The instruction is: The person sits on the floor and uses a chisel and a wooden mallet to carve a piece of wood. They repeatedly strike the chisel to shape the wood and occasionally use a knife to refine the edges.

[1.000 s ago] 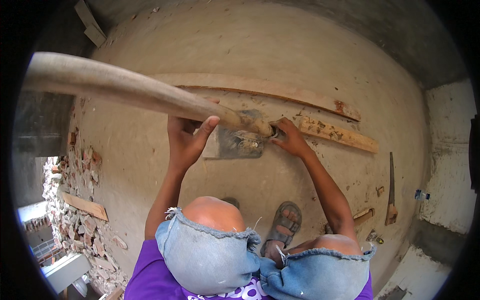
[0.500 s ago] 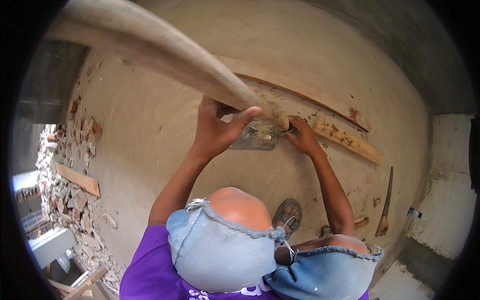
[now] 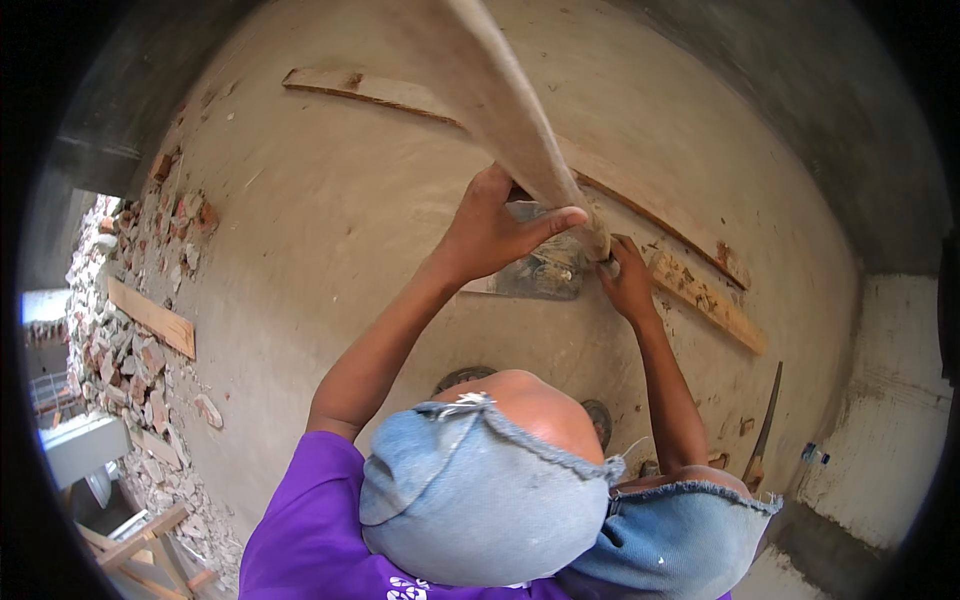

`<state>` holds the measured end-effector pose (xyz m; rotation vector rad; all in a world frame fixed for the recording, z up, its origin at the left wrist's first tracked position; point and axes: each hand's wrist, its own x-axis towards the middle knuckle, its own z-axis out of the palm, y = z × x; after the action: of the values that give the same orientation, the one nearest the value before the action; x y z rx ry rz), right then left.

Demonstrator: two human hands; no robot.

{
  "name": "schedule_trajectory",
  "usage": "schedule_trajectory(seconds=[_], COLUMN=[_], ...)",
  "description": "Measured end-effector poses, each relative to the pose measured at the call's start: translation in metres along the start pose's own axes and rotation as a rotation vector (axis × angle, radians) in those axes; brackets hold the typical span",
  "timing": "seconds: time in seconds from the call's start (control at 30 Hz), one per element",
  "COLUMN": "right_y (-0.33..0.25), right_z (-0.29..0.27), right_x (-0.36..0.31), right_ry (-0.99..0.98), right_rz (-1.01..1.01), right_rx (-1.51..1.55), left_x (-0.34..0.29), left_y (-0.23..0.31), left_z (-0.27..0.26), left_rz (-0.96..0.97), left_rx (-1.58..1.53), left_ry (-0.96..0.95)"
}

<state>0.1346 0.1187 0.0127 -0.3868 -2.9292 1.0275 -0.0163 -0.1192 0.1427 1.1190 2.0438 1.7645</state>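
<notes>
A long, greyish-brown length of wood [image 3: 515, 120] rises from between my hands and runs out past the top of the view. My left hand [image 3: 490, 228] is closed around it a little above its lower end, thumb across the near face and fingers behind. Close to that lower end, the fingers of my right hand [image 3: 630, 283] are pinched against the wood from the right side. Beneath it a flat, dark, smeared sheet [image 3: 535, 272] lies on the floor, partly hidden by my left hand and the wood.
A long thin plank [image 3: 360, 88] and a shorter, dirt-specked board [image 3: 708, 303] lie beyond my hands. To the right are a handsaw [image 3: 767, 420] and a bottle with a blue cap [image 3: 815, 455]. Brick rubble [image 3: 145, 385] and another board [image 3: 152, 317] line the left side.
The upper part of the wood has swung from the upper left toward the middle. Both hands have shifted slightly right with it, still holding it.
</notes>
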Motion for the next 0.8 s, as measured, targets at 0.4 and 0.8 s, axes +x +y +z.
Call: schedule_trajectory(seconds=[0.4,0.8], right_y=[0.007,0.005], right_z=[0.053,0.058], right_x=[0.002,0.005], right_ry=[0.352,0.417], right_rz=[0.073,0.101], right_rx=[-0.068,-0.009], left_x=[0.0,-0.005], left_y=[0.001,-0.006], left_z=[0.017,0.016], left_rz=[-0.023,-0.029], left_rx=[-0.142,-0.14], left_ry=[-0.029,0.0])
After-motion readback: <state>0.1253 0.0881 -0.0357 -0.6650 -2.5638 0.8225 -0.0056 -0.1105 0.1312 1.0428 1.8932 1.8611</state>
